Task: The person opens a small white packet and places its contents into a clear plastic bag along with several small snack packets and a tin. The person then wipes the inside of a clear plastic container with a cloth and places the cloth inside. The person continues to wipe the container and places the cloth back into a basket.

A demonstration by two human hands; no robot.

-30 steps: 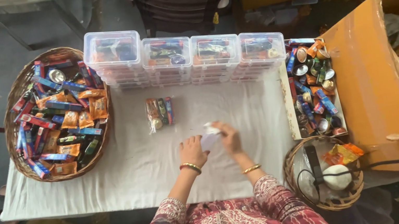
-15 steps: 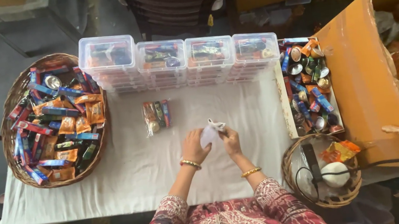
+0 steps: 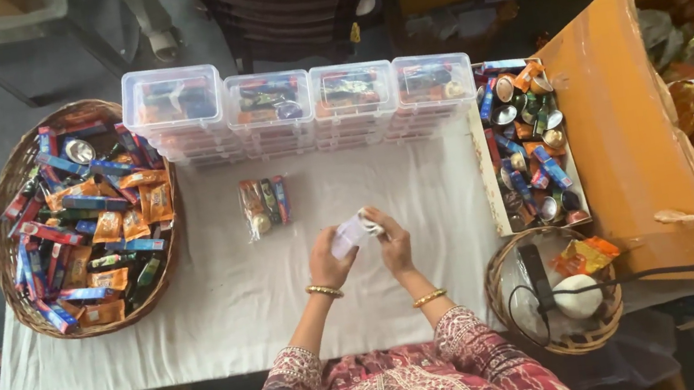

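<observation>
Holding a small white packet (image 3: 351,234) between them, the left hand (image 3: 329,262) and the right hand (image 3: 392,241) meet just below the middle of the frame, above the white tablecloth (image 3: 227,314). Both hands are closed on the packet, the left pinching its lower left side and the right gripping its right end; what the packet holds is too small to tell. Each wrist wears a gold bangle. Just up and left of the hands lies a clear bag of snacks (image 3: 265,205), apart from them. Along the upper middle runs a row of stacked clear plastic boxes (image 3: 296,102). At the left sits a large wicker basket (image 3: 15,180) full of wrapped sweets. At the right, a shallow tray (image 3: 481,157) holds small tins and packets, with an open cardboard box (image 3: 620,117) beside it. At the lower right, a small round basket (image 3: 507,281) holds a white object and a black cord.
</observation>
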